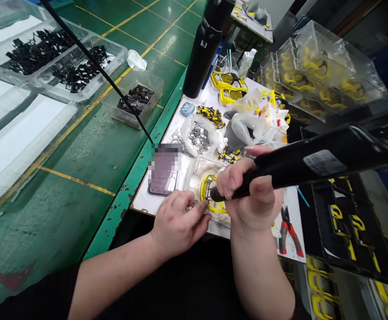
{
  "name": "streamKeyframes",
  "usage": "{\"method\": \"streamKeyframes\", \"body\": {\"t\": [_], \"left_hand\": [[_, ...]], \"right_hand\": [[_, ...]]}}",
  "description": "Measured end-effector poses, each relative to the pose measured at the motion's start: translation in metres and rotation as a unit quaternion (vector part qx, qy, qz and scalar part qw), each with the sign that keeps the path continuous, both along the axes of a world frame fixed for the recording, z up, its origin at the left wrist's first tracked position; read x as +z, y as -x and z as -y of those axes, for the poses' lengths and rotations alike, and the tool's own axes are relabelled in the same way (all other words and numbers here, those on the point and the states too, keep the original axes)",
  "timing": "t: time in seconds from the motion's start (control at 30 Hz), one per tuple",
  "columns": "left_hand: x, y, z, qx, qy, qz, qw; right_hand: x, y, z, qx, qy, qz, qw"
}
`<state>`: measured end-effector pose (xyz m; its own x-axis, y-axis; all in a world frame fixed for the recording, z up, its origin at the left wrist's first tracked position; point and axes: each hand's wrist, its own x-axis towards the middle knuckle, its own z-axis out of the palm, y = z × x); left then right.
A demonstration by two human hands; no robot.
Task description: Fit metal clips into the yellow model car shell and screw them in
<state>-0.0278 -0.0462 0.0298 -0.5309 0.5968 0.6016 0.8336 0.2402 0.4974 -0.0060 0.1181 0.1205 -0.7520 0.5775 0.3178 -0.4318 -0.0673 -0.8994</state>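
Observation:
My right hand (254,191) is wrapped around a black electric screwdriver (290,160), which lies tilted with its nose pointing left and down. The nose meets a yellow plastic frame (203,189), which looks like part of a pair of goggles, sitting in an off-white moulded holder (197,171). My left hand (180,218) is closed at the frame's near left edge, index finger and thumb beside the screwdriver's nose. The screwdriver's tip and any screw under it are too small to make out. My right hand hides the frame's right side.
A phone (162,175) lies left of the holder. Behind are a bag of small metal pieces (199,138), yellow goggle frames (230,95) and a hanging black tool (202,58). Red-handled pliers (289,235) lie right. Trays of black parts (77,71) stand left.

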Motion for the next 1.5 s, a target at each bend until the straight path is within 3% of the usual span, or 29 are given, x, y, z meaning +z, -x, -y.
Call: {"method": "streamKeyframes", "body": {"t": [0.5, 0.9, 1.5], "left_hand": [[0.004, 0.001, 0.0, -0.01, 0.002, 0.021, 1.0], [0.007, 0.003, 0.001, -0.018, 0.007, 0.031, 0.999], [0.008, 0.004, 0.001, -0.026, 0.001, 0.03, 0.999]], "right_hand": [[-0.003, 0.001, 0.0, 0.039, 0.0, -0.044, 0.998], [-0.011, 0.003, -0.016, 0.178, -0.005, -0.05, 0.983], [-0.004, 0.004, -0.009, 0.122, -0.03, -0.065, 0.99]]}}
